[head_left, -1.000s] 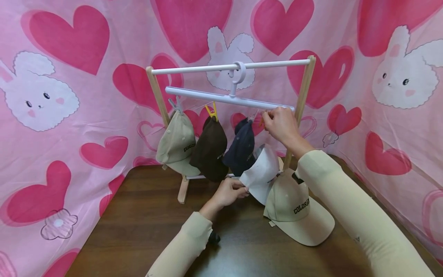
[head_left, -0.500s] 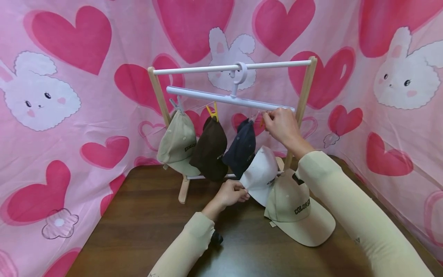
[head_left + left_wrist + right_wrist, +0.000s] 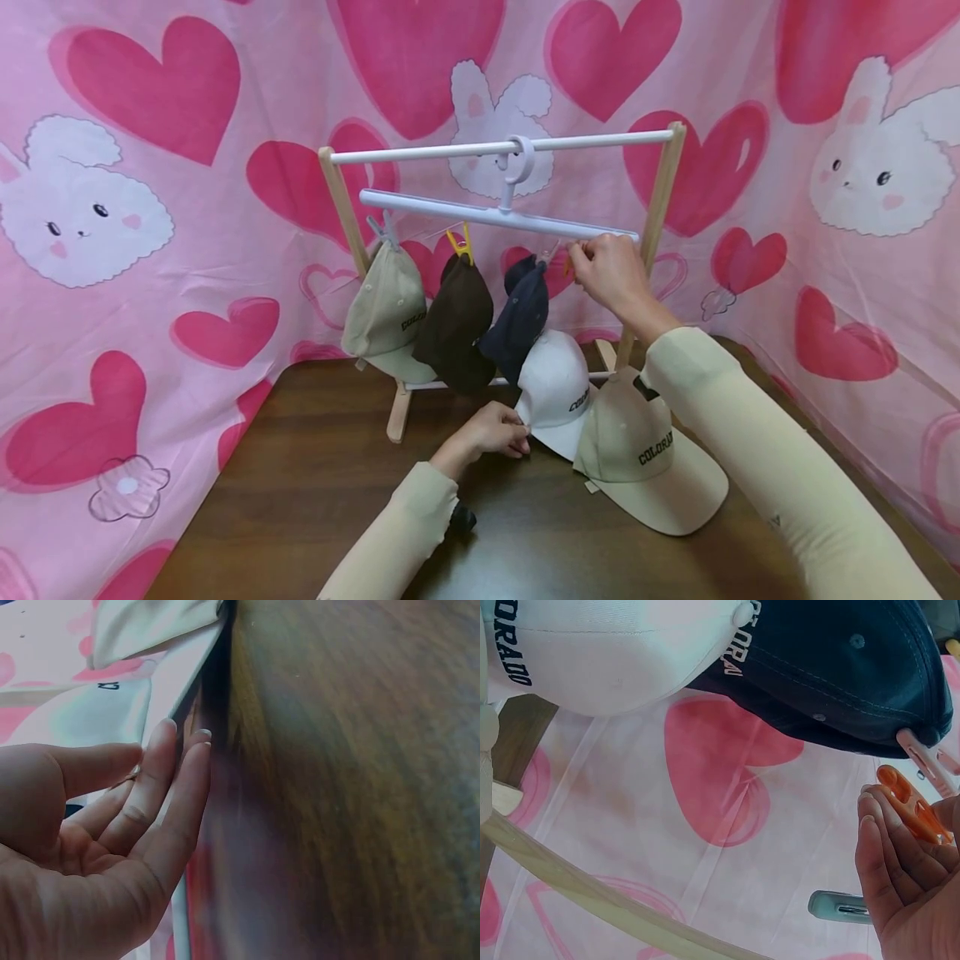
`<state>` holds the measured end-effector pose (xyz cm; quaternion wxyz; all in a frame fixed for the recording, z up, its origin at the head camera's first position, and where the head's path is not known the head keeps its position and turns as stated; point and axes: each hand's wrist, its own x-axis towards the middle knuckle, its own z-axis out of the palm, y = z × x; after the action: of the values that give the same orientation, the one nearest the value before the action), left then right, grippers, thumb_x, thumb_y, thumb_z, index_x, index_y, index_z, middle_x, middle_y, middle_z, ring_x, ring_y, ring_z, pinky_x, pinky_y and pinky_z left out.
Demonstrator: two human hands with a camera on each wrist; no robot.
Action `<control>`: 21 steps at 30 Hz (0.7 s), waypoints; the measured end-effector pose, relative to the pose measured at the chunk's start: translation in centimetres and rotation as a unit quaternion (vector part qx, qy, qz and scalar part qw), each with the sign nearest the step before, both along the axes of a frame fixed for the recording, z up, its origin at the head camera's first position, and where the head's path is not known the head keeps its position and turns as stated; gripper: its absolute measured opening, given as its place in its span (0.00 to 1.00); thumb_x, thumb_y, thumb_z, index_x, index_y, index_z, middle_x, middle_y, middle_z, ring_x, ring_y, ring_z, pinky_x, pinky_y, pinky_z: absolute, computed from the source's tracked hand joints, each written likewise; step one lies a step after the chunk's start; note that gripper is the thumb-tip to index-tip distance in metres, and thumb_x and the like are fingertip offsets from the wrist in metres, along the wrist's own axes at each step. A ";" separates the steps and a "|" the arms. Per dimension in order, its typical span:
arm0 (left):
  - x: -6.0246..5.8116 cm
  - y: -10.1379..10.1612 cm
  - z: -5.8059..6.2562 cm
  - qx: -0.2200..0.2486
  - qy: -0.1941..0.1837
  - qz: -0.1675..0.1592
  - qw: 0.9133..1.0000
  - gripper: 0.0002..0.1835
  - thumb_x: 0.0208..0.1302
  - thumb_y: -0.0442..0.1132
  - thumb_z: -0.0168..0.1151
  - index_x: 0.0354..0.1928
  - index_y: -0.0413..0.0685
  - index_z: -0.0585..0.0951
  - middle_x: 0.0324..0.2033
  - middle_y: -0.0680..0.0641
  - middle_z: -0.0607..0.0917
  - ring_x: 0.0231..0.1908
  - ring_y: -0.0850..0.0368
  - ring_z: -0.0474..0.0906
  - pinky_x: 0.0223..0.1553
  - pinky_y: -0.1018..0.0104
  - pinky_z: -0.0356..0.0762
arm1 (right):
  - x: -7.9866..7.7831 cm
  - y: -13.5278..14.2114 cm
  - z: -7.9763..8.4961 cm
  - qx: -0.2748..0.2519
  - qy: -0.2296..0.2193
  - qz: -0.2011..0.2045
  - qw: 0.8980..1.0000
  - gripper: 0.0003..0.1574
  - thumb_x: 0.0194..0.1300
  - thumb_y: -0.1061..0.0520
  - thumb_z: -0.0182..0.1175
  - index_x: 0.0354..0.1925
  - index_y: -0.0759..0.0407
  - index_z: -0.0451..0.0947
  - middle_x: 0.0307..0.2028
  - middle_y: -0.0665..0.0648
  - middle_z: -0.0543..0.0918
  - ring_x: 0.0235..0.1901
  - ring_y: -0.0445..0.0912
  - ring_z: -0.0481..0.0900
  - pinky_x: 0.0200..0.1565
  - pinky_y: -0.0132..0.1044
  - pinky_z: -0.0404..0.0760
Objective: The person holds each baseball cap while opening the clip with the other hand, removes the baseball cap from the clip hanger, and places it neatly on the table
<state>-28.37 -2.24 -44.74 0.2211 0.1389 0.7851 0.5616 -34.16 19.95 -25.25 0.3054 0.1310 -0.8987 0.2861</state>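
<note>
In the head view my left hand (image 3: 495, 429) pinches the back edge of a white cap (image 3: 555, 379), whose brim points down and to the right. Its thumb and fingers (image 3: 154, 769) meet at that edge in the left wrist view. Up under the low end of the white hanger (image 3: 450, 207), my right hand (image 3: 611, 267) holds an orange clothespin (image 3: 909, 802) between thumb and fingers. Just left of it, a pink clothespin (image 3: 930, 761) grips a navy cap (image 3: 517, 317). A teal clothespin (image 3: 840, 906) shows beside the right hand.
A beige cap (image 3: 386, 304) on a grey clip and a brown cap (image 3: 453, 329) on a yellow clip hang further left. Another beige cap (image 3: 637, 433) sits on the wooden table (image 3: 300, 483) at right. The rack (image 3: 663, 192) stands behind, its hanger tilted down rightward.
The left hand has lowered slightly, and the white cap has turned and dropped so its lettering faces more forward. The right hand stays at the hanger.
</note>
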 end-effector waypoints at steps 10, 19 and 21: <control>0.1 -0.1 -0.2 -0.016 -0.022 -0.004 1.000 0.10 0.72 0.30 0.60 0.39 0.24 0.83 0.23 0.41 0.85 0.26 0.55 0.84 0.35 0.57 0.88 | -0.1 0.0 0.1 0.002 0.007 0.002 1.000 0.29 0.77 0.50 0.52 0.22 0.60 0.86 0.17 0.54 0.82 0.15 0.47 0.75 0.17 0.39 0.71; 0.3 -1.1 0.1 -0.060 -0.016 -0.024 0.998 0.15 0.73 0.37 0.62 0.36 0.28 0.85 0.27 0.40 0.87 0.27 0.54 0.84 0.33 0.57 0.88 | 0.0 0.0 0.0 0.004 0.002 0.000 1.000 0.29 0.78 0.50 0.53 0.23 0.59 0.86 0.18 0.55 0.83 0.16 0.47 0.75 0.18 0.39 0.71; 0.3 -1.4 0.2 -0.066 -0.007 -0.026 0.997 0.15 0.73 0.37 0.62 0.36 0.28 0.86 0.27 0.40 0.87 0.28 0.53 0.85 0.33 0.57 0.88 | 0.1 0.0 0.1 0.004 0.000 -0.001 1.000 0.29 0.78 0.49 0.53 0.24 0.60 0.87 0.18 0.55 0.83 0.16 0.48 0.76 0.18 0.39 0.72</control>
<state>-28.08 -3.67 -44.50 0.2500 0.1409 0.8151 0.5032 -34.09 19.91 -25.20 0.3052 0.1313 -0.9001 0.2818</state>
